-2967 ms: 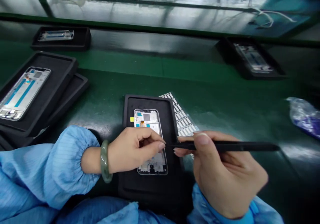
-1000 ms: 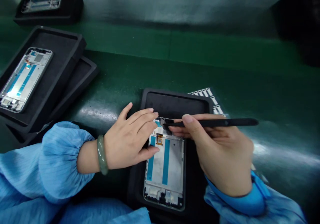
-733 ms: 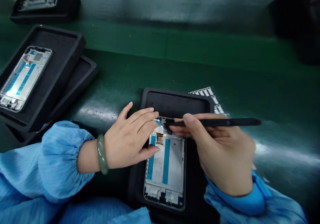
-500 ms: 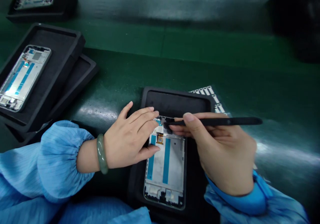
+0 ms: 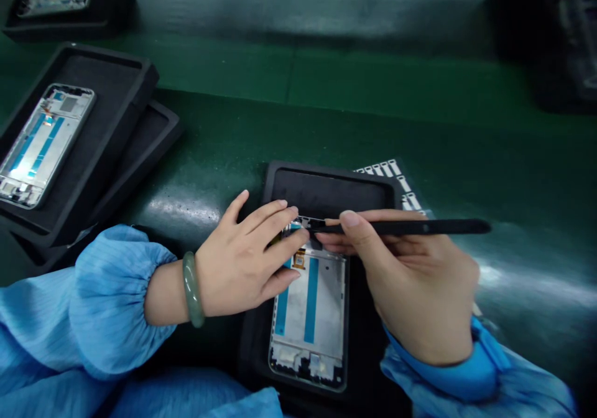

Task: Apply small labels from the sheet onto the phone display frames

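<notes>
Phone frame (image 5: pixel 296 309), silvery with rounded corners, lies in a matte tray (image 5: pixel 331 191).

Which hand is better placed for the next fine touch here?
Probably the right hand: it grips the black tool, its tip over the phone frame. The left hand is spread partly over the frame, with no tool visible in it.

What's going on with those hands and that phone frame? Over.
Right hand gripping black tool over upper end of phone frame. Left hand open across its upper left. Both hands partly hide it.
</notes>
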A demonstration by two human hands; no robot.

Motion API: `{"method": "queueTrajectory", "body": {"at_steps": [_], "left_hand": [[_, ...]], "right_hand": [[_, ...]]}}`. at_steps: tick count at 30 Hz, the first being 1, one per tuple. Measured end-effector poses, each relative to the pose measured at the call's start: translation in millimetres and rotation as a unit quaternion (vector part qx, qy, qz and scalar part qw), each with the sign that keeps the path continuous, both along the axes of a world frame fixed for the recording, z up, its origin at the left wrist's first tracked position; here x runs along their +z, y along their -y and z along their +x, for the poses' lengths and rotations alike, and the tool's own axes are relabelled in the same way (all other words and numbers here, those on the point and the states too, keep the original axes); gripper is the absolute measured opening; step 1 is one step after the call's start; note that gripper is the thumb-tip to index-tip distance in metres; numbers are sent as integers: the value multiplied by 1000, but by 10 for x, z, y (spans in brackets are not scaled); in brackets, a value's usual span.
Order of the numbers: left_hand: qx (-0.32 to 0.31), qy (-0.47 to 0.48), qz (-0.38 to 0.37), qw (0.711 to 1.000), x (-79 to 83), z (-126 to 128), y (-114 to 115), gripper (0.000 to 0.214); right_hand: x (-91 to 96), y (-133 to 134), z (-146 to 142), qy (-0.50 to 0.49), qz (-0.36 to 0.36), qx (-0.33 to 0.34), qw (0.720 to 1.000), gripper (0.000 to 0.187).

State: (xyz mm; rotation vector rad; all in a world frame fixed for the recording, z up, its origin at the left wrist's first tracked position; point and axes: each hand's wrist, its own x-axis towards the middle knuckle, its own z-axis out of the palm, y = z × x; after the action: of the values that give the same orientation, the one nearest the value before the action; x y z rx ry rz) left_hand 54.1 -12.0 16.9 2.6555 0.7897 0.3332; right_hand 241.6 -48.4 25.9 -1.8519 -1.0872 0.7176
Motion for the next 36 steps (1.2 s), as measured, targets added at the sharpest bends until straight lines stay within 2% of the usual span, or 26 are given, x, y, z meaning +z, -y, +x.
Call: {"method": "queueTrajectory", "body": {"at_steps": [5, 9, 12, 18, 25, 36], "left_hand": [[2, -26, 23, 999, 44, 39, 22, 37], [6, -24, 28, 999, 53, 45, 30, 37], [9, -17, 27, 999, 33, 39, 35, 37], [23, -6, 29, 999, -19, 33, 53, 37], [22, 0, 24, 999, -31, 27, 57, 37], [-14, 26, -9, 1000, -82, 15, -4, 39]], "right_hand": [[-8, 23, -31, 14, 23, -6, 1000, 22], [-44, 33, -5, -17, 99, -41, 994, 18], [-63, -3, 20, -18, 131, -16, 991, 16], [-88, -76, 17, -116, 79, 34, 990, 18], [-116, -48, 52, -50, 59, 30, 997, 22], [-101, -33, 58, -28, 62, 42, 997, 20]]}}
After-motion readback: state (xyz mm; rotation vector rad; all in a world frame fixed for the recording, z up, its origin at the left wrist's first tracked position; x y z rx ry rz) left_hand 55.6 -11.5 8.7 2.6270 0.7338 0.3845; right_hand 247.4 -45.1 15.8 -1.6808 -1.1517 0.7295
